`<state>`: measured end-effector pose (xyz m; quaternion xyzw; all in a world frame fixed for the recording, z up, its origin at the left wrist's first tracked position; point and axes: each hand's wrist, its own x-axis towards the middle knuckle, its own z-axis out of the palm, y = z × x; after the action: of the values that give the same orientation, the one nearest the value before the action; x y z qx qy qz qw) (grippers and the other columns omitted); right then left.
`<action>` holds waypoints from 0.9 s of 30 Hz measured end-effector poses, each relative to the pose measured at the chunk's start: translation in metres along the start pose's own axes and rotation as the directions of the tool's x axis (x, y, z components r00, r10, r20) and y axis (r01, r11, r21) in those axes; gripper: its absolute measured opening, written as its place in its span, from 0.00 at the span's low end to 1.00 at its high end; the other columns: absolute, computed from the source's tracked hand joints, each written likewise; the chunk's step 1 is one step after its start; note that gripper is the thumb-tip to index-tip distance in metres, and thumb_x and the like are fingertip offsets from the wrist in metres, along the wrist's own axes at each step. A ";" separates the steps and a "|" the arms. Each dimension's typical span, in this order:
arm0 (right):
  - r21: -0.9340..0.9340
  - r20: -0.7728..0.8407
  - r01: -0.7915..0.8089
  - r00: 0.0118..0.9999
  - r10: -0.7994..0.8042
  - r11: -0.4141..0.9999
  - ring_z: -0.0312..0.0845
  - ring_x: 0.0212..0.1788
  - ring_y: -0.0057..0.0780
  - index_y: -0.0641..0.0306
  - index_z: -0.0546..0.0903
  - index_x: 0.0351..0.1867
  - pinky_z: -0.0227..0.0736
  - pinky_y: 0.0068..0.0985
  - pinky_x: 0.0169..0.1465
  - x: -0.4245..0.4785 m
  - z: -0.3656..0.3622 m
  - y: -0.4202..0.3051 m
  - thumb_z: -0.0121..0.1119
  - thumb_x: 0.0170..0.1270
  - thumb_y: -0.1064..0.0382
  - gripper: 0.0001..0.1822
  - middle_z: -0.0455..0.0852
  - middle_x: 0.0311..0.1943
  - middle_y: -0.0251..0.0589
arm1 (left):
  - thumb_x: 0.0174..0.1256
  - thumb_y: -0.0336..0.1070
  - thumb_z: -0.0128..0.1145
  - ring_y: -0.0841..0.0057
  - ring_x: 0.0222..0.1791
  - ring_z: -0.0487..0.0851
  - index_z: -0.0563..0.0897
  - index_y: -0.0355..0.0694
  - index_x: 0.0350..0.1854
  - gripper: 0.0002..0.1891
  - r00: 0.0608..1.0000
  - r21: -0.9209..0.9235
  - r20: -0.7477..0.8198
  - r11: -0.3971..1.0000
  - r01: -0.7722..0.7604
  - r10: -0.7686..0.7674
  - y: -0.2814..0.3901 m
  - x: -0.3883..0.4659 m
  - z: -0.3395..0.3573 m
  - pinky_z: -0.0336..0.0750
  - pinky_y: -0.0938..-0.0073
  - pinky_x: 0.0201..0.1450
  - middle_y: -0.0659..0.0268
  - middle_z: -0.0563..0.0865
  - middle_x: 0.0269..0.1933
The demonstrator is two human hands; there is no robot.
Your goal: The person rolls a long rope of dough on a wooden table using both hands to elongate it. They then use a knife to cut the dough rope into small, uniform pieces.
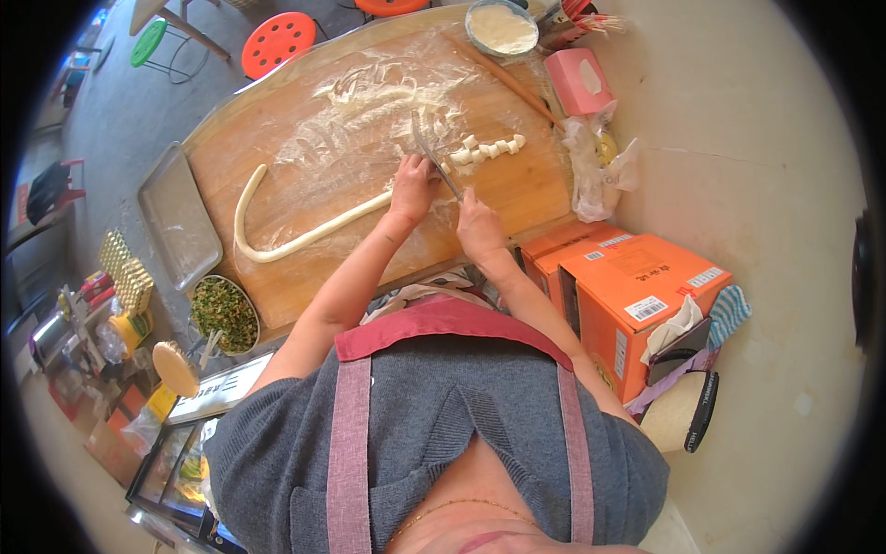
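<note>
A long rope of pale dough [311,239] lies on the floured wooden board [387,249] and curls up at its left end. My left hand [414,188] rests on the rope's right end, fingers bent over it. In my right hand [481,225] is the handle of a knife [437,161], its long blade slanting up and left beside my left fingertips. Just right of the blade lie several small cut dough pieces [477,154] in a loose row. Loose flour [367,104] is spread over the far half of the board.
A rolling pin [509,79] lies at the board's right side, near a bowl of flour [502,29] and a pink tissue box [580,82]. Orange cartons [644,277] stand at right. Leftward are a metal tray [181,218] and a bowl of chopped green filling [223,315].
</note>
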<state>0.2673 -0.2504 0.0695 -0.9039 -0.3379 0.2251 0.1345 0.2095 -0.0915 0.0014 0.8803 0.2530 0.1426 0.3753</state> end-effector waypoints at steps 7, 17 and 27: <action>0.189 -0.033 0.018 0.999 -0.012 0.982 0.88 0.41 0.64 0.68 0.74 0.50 0.82 0.56 0.45 0.025 0.009 0.023 0.51 0.75 0.68 0.08 0.90 0.38 0.64 | 0.56 0.27 0.71 0.51 0.54 0.84 0.87 0.36 0.44 0.13 0.996 -0.044 0.016 0.995 0.088 -0.087 -0.007 -0.007 -0.023 0.79 0.54 0.60 0.54 0.87 0.46; 0.048 -0.017 0.118 0.993 -0.117 0.992 0.88 0.41 0.65 0.67 0.73 0.49 0.83 0.55 0.46 -0.001 0.003 -0.014 0.52 0.72 0.71 0.07 0.89 0.36 0.62 | 0.58 0.30 0.73 0.51 0.51 0.85 0.89 0.36 0.42 0.10 0.991 -0.030 0.032 0.991 0.129 -0.128 -0.011 -0.006 -0.028 0.80 0.53 0.57 0.53 0.88 0.44; 0.220 -0.062 0.052 0.997 -0.039 0.974 0.87 0.42 0.67 0.69 0.74 0.50 0.80 0.56 0.46 0.021 0.002 0.020 0.53 0.78 0.64 0.09 0.88 0.36 0.66 | 0.56 0.27 0.71 0.52 0.54 0.82 0.85 0.37 0.38 0.09 0.983 0.024 0.085 0.986 0.163 -0.165 -0.006 -0.004 -0.027 0.78 0.55 0.59 0.54 0.86 0.46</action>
<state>0.2918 -0.2508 0.0531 -0.8814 -0.3273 0.2321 0.2494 0.1922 -0.0735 0.0150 0.8649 0.3092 0.0706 0.3890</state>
